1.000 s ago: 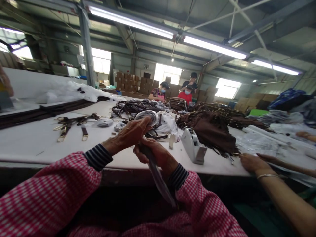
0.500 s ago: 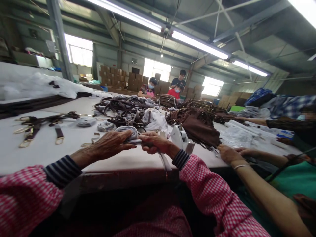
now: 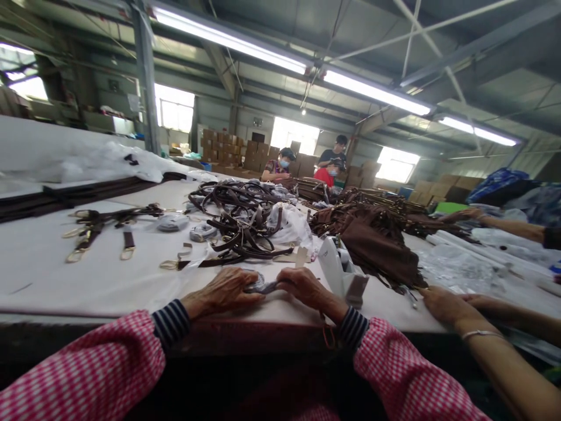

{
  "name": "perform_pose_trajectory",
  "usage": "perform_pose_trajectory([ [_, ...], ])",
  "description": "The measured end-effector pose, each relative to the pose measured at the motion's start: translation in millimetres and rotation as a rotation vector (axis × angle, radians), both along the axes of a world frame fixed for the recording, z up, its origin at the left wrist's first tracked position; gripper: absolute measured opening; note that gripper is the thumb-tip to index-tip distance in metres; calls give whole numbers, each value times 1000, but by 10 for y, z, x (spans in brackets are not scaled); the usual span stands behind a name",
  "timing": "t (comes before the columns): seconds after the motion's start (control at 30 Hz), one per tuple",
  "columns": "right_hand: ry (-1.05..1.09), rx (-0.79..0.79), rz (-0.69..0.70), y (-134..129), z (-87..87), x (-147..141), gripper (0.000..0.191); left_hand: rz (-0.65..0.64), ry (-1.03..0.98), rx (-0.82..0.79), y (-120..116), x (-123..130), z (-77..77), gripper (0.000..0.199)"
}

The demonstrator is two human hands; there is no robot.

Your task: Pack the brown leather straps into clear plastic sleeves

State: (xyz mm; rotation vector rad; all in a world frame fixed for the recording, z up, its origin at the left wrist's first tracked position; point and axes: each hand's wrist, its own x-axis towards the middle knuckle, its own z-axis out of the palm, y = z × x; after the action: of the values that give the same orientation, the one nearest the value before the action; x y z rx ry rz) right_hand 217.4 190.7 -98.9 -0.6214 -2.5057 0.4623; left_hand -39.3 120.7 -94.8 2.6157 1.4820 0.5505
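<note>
My left hand (image 3: 223, 290) and my right hand (image 3: 308, 286) sit low at the near edge of the white work table (image 3: 52, 280), knuckles up, with the fingers of each curled inward. Both hands are closed on a small grey strip (image 3: 262, 287), which lies between them with only its middle showing. Its ends are hidden, and at this size I cannot tell exactly what it is. It sits at or just above the tabletop, and I cannot tell whether it touches the surface.

Good practice for this hold: keep the pinch even from both sides, keep both wrists low and steady near the table edge, and keep the strip away from nearby buckles so that nothing snags.

Directly ahead of my grip lies a tangled heap of brown leather straps (image 3: 239, 225), with a white plastic bag (image 3: 284, 225) beside it. Ahead and to the left are brown straps with brass-coloured clips (image 3: 100, 225) and a grey coil (image 3: 172, 222). Just past my right hand stands a pale grey tape dispenser (image 3: 339, 270), then a brown fringed leather bag (image 3: 372, 248). To the right of my grip, a co-worker's hand (image 3: 442, 307) rests on the table near clear plastic sheeting (image 3: 456, 266). Far ahead, a seated masked person (image 3: 278, 166) and a standing person (image 3: 335, 158) are in front of cardboard cartons (image 3: 219, 146)
</note>
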Motion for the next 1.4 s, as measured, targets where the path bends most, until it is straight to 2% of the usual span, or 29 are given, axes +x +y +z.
perform_pose_trajectory([
  [0.17,-137,255,30,12,-69,-17,15,-105,79,-45,43,34,130,30],
  [0.23,-169,296,35,14,-54,-82,13,-149,99,-73,34,40,201,20],
  [0.27,-170,294,40,11,-47,-116,12,-168,112,-84,27,39,234,15],
  [0.37,-170,237,56,0,-33,-196,33,-186,206,-43,11,11,311,4],
  [0.43,-174,185,84,9,-25,-226,37,-166,289,0,20,-20,338,13],
  [0.5,-156,145,105,40,-16,-252,32,-143,311,-31,50,-51,349,20],
  [0.7,-121,170,98,149,-31,-379,13,-153,288,-191,153,-83,320,29],
  [0.9,-41,144,63,136,-95,-446,14,-50,84,-144,77,-44,185,22],
  [1.0,-49,93,85,142,-105,-390,16,-110,16,-139,74,-83,124,18],
  [1.17,-121,98,119,214,-81,-279,37,-242,-47,-150,162,-188,77,19],
  [1.4,-185,174,107,272,-57,-385,18,-234,42,-167,288,-276,155,23],
])
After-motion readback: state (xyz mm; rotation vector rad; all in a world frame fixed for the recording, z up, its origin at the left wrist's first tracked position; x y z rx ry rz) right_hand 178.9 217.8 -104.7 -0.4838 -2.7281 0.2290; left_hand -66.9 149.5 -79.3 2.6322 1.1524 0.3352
